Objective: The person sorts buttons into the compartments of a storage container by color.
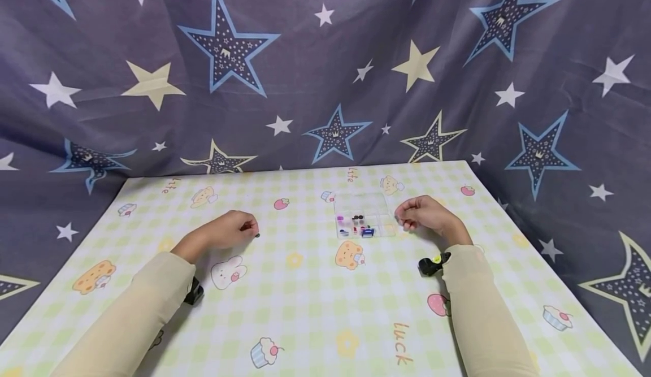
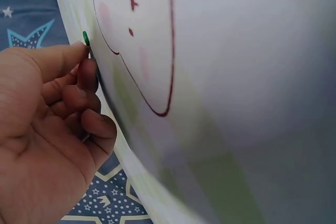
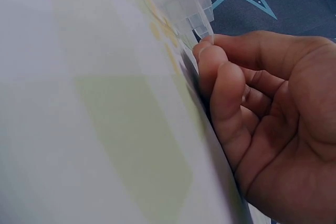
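My left hand (image 1: 229,231) is low over the left part of the table. Its thumb and forefinger pinch a small green piece (image 2: 86,38), its other fingers curled; the piece looks dark in the head view, and its kind cannot be made out. A clear plastic compartment box (image 1: 380,227) lies with its lid (image 1: 361,203) folded back. Inside are tiny pieces, among them dark ones (image 1: 358,218), a magenta one (image 1: 340,219) and a blue one (image 1: 368,232). At the box's right edge, my right hand (image 1: 426,214) brings thumb and fingertips together on the clear plastic.
A checked, cartoon-printed cloth covers the table (image 1: 300,309). Behind it and at the sides hangs a dark curtain (image 1: 305,72) with stars. A black wrist camera (image 1: 432,264) sits at the right wrist, another (image 1: 194,292) at the left.
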Demonstrator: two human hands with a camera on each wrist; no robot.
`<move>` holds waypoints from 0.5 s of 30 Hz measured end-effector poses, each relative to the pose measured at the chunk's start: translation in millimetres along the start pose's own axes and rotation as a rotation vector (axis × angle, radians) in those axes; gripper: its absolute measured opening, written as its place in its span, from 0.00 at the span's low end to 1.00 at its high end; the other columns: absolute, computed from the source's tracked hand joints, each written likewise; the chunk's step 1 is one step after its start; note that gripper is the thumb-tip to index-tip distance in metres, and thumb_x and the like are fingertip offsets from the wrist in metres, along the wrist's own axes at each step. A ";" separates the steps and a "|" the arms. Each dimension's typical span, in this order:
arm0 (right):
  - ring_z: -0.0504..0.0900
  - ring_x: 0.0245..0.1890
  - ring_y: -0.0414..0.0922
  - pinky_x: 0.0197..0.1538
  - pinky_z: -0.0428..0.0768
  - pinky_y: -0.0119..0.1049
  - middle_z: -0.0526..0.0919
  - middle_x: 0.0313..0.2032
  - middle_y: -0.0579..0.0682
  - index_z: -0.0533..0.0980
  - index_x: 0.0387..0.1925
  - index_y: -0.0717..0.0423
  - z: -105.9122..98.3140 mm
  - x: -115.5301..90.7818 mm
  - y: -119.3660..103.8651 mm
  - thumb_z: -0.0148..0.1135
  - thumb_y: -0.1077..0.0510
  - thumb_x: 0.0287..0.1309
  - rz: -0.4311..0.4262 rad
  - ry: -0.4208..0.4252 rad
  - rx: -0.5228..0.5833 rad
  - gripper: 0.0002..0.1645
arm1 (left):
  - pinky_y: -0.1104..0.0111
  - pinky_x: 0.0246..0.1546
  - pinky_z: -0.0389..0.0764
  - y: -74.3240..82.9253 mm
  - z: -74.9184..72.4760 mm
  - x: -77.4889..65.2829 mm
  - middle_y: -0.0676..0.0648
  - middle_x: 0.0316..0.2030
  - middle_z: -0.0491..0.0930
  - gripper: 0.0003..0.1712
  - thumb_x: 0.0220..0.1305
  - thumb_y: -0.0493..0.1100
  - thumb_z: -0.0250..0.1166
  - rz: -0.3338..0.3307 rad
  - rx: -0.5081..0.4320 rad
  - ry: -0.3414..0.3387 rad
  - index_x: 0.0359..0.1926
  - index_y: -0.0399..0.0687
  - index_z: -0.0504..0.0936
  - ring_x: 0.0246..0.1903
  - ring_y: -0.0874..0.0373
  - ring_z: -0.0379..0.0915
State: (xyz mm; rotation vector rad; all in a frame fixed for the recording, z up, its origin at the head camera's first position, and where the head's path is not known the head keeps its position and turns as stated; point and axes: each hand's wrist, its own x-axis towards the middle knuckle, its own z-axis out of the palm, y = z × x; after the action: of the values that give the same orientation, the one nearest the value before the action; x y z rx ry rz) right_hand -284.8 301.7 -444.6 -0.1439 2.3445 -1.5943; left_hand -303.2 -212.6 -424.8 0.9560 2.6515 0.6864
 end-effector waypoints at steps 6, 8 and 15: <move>0.81 0.27 0.42 0.33 0.80 0.34 0.83 0.32 0.55 0.78 0.50 0.72 -0.5 -0.5 1.1 0.57 0.64 0.72 0.000 -0.006 0.001 0.14 | 0.66 0.35 0.71 0.2 1.6 1.9 0.53 0.28 0.79 0.04 0.70 0.35 0.64 -0.013 -0.002 0.003 0.36 0.44 0.84 0.29 0.59 0.68; 0.81 0.27 0.42 0.33 0.80 0.34 0.83 0.32 0.55 0.77 0.50 0.73 -0.4 -0.8 1.0 0.57 0.64 0.72 -0.004 -0.008 0.000 0.14 | 0.66 0.35 0.71 1.6 1.4 2.2 0.53 0.28 0.78 0.04 0.70 0.35 0.63 -0.007 -0.005 -0.006 0.37 0.43 0.83 0.29 0.59 0.68; 0.81 0.27 0.41 0.33 0.80 0.33 0.83 0.32 0.55 0.78 0.49 0.72 -0.2 0.1 1.1 0.56 0.64 0.72 -0.014 -0.009 0.002 0.13 | 0.65 0.36 0.70 8.1 1.6 1.6 0.50 0.32 0.78 0.09 0.76 0.34 0.55 0.012 -0.043 -0.075 0.39 0.42 0.81 0.31 0.58 0.68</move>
State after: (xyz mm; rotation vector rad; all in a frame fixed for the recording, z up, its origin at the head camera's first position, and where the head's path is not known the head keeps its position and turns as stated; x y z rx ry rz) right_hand -284.8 302.2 -445.5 -0.1666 2.3401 -1.5993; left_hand -299.5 -205.5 -422.2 0.9672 2.5572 0.6937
